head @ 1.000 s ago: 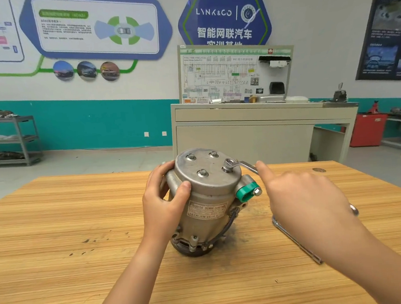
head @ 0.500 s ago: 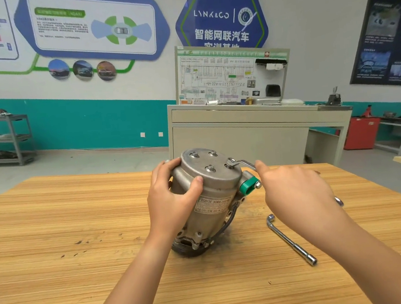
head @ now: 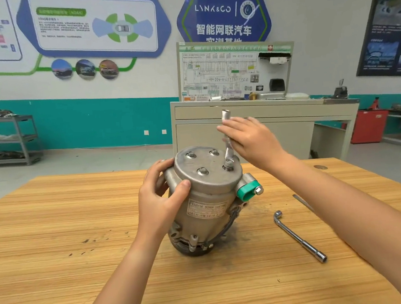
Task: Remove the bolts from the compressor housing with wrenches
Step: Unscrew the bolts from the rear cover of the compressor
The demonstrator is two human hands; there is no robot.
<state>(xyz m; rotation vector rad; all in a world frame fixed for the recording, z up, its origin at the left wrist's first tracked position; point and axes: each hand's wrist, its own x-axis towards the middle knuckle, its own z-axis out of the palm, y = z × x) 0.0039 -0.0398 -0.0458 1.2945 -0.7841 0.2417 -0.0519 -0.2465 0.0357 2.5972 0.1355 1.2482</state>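
The grey compressor housing point(head: 206, 199) stands on end on the wooden table point(head: 56, 237). My left hand point(head: 160, 199) grips its left side, thumb on the front. Its top face carries three free bolt heads point(head: 202, 171). A silver wrench point(head: 228, 153) sits on the right-hand bolt point(head: 228, 166), its handle pointing away and up. My right hand point(head: 251, 137) lies across that handle with fingers stretched out, pressing on it. The middle of the handle is hidden behind the fingers.
An L-shaped socket wrench point(head: 299, 236) lies on the table right of the housing. A flat metal tool point(head: 302, 201) shows partly behind my right forearm. A green cap point(head: 246, 191) juts from the housing's right side. A cabinet point(head: 253, 127) stands beyond the table.
The wrench handle has swung from pointing right to pointing away from me. My right hand moved left and up with it. My left hand stays on the housing.
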